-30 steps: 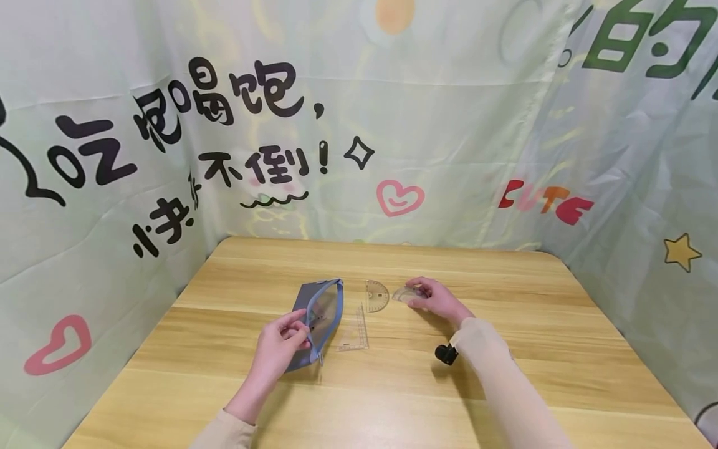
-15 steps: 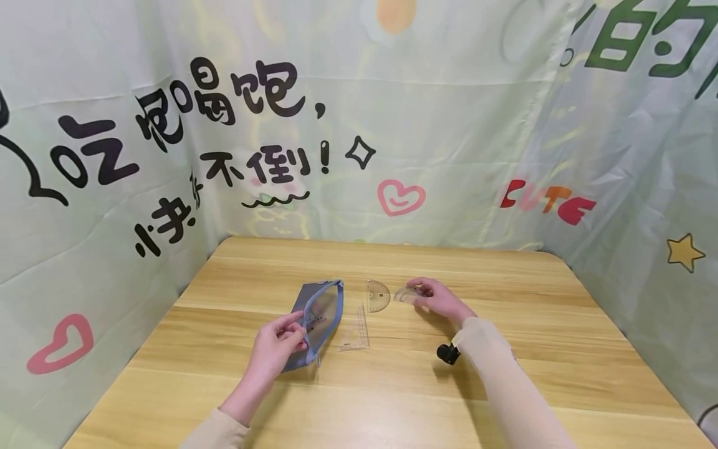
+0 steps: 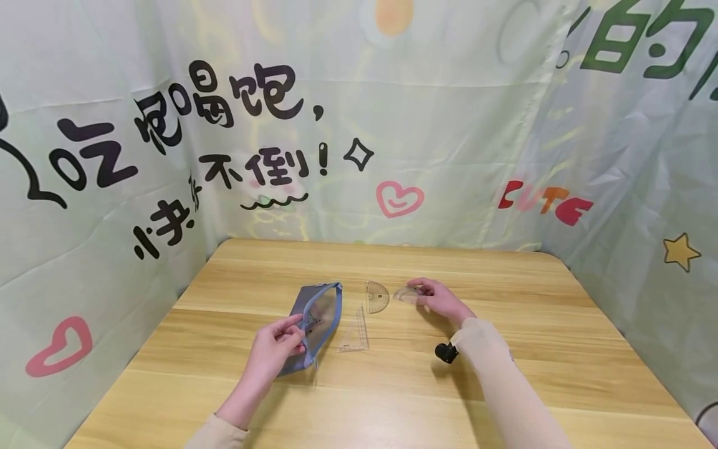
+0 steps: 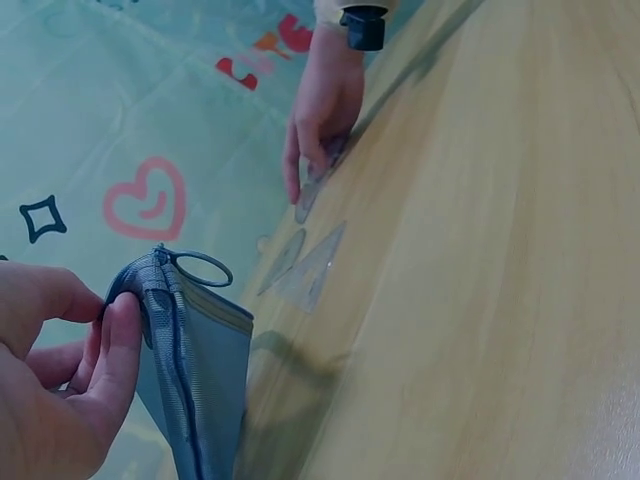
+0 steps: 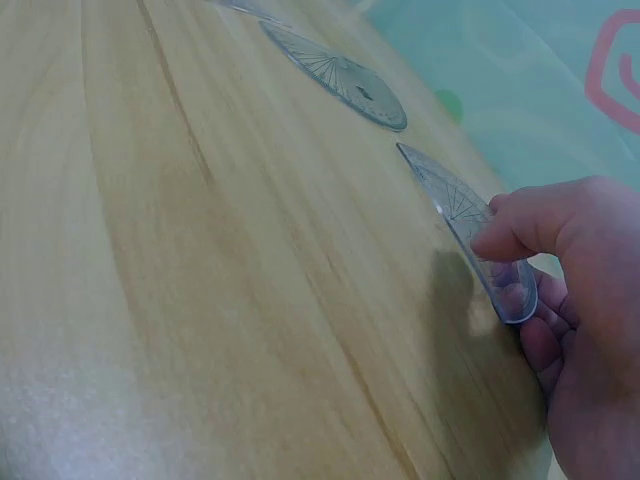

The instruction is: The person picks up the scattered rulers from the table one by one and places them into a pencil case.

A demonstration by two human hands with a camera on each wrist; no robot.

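My left hand pinches the near-left edge of a blue-grey zip pouch, whose mouth gapes toward the right. Something small and dark shows inside it, too unclear to name. In the left wrist view, thumb and fingers hold the pouch near its zipper end. My right hand holds a clear protractor by one end, thumb on top and fingers beneath, as the right wrist view shows. A second clear protractor lies flat between pouch and right hand. Nearer me, a transparent set square lies beside the pouch.
All of this is on a wood-grain table. Printed cloth hangs behind it and along both sides. A small black device juts from the right wrist.
My left hand and the pouch's near end have shifted slightly left. The right hand and its protractor stay almost in place; the other protractor and set square have not moved.
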